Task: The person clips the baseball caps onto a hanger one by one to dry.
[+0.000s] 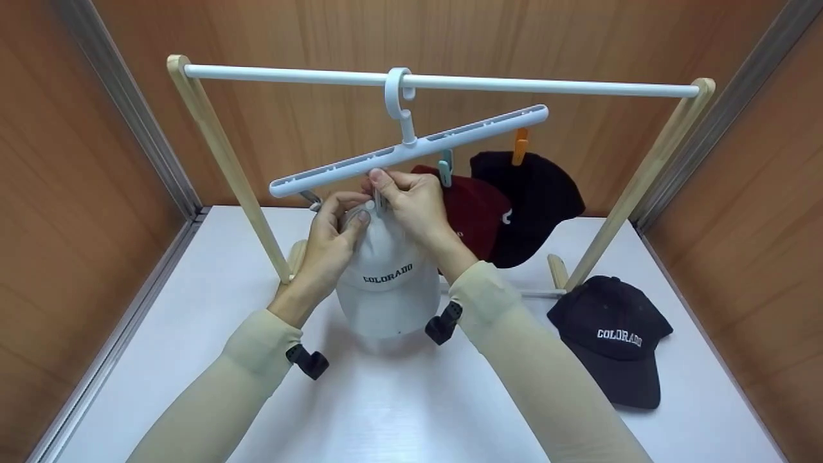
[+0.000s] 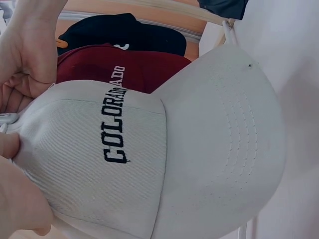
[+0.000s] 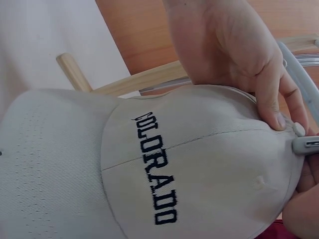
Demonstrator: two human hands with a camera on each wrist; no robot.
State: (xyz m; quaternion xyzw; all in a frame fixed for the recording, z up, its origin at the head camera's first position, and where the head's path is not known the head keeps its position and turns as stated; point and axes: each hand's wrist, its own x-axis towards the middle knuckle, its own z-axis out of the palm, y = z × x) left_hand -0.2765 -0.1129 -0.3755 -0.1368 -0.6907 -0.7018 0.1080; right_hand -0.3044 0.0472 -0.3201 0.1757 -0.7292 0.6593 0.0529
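Observation:
A white cap (image 1: 386, 296) with COLORADO across its front hangs under the hanger, brim down. My left hand (image 1: 331, 241) pinches the top of its crown, thumb in front near the button (image 3: 298, 129). My right hand (image 1: 415, 202) is at the same spot, gripping a grey clip (image 3: 305, 145) that sits on the crown beside the button. Part of that clip is hidden by my fingers in the head view. Just above both hands, the light-blue hanger (image 1: 411, 151) hooks over the white rod (image 1: 289, 75) and tilts down to the left.
A dark red cap (image 1: 472, 212) hangs by a teal clip (image 1: 445, 168), and a black cap (image 1: 533, 206) by an orange clip (image 1: 520, 148). Another grey clip (image 1: 313, 200) hangs near the hanger's left end. On the table's right lies a navy cap (image 1: 611, 341). Wooden posts (image 1: 225, 161) support the rod.

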